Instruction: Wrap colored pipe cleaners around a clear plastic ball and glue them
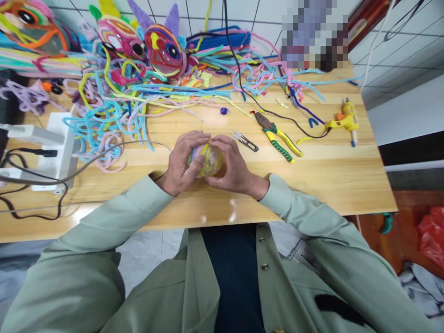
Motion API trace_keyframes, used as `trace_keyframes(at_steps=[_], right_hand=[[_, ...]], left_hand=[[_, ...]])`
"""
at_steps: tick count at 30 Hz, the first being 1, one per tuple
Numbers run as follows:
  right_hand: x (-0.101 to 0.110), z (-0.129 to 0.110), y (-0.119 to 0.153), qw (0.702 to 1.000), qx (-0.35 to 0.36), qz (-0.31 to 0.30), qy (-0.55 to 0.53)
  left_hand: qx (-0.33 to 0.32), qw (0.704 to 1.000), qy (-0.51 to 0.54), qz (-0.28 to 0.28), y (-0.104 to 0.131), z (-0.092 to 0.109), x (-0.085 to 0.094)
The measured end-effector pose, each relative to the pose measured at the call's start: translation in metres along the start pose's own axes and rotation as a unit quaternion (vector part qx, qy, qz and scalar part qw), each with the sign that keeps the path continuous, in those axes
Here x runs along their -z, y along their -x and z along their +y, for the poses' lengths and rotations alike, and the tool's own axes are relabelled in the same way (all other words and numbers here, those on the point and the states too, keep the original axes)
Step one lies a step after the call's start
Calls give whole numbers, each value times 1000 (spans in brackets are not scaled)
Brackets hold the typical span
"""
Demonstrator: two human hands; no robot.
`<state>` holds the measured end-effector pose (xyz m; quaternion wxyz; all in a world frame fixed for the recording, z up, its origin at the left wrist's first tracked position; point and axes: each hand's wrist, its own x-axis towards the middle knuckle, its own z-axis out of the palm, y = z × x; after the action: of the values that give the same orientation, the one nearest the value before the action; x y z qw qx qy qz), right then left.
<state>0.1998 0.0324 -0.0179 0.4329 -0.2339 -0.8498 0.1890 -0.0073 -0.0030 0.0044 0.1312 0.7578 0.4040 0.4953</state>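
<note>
Between my two hands, near the front of the wooden table, is a rounded clear ball-like piece (212,161) with yellow, pink and blue strips on it. My left hand (183,162) wraps around its left side, thumb across the front. My right hand (234,164) curves around the right side, fingertips on the top and thumb underneath. Much of the piece is hidden by my fingers. Just right of my hands lie small thread snips (245,141), and beyond them pliers (278,137) with yellow-green handles. A small dark blue bead-like piece (224,111) lies farther back.
Tangled pipe cleaners (107,111) cover the back and left. Decorated colourful masks (164,51) stand along the tiled wall. A yellow glue gun (345,122) sits at the right, its cord crossing the table. A white power strip (55,148) with plugs and cables is on the left.
</note>
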Motion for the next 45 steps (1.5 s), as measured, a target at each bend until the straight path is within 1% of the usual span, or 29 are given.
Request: trace_keyframes(at_steps=[3, 5, 9, 14, 17, 21, 24, 26, 28, 30, 34, 39, 41, 43, 45], right_hand=[[6, -2, 0, 999, 32, -5, 31], [10, -1, -1, 998, 43, -10, 44], [12, -2, -5, 998, 47, -5, 33], [10, -7, -9, 997, 40, -10, 66], [11, -8, -8, 997, 27, -32, 59], [10, -8, -7, 997, 28, -29, 62], [8, -9, -6, 997, 33, -25, 68], [7, -9, -6, 995, 36, -28, 90], [7, -8, -6, 994, 35, -34, 101], [7, -7, -5, 995, 28, -43, 83], [8, -4, -2, 998, 16, -39, 52], [11, -10, 2, 995, 9, -6, 97], [12, -13, 2, 994, 6, -3, 111], [14, -14, 0, 993, 8, -7, 114], [16, -12, -3, 994, 17, -17, 108]], left_hand=[[-23, 999, -26, -19, 1, -1, 2], [-13, 999, -19, -29, 1, -3, 2], [20, 999, 32, -35, 2, -4, 1], [72, 995, 71, -13, 1, 6, 0], [76, 994, 79, -11, 0, 10, -1], [65, 993, 97, 7, 1, 8, -3], [96, 988, 116, 26, 3, 7, -6], [120, 982, 139, 38, 3, 8, -8], [132, 976, 169, 51, 2, 8, -10], [138, 971, 186, 60, 1, 9, -11], [150, 970, 183, 62, 0, 9, -11], [120, 978, 165, 53, 2, 11, -9], [124, 981, 141, 49, 4, 11, -7], [137, 983, 117, 34, 5, 10, -4], [148, 983, 105, 6, 6, 9, -1]])
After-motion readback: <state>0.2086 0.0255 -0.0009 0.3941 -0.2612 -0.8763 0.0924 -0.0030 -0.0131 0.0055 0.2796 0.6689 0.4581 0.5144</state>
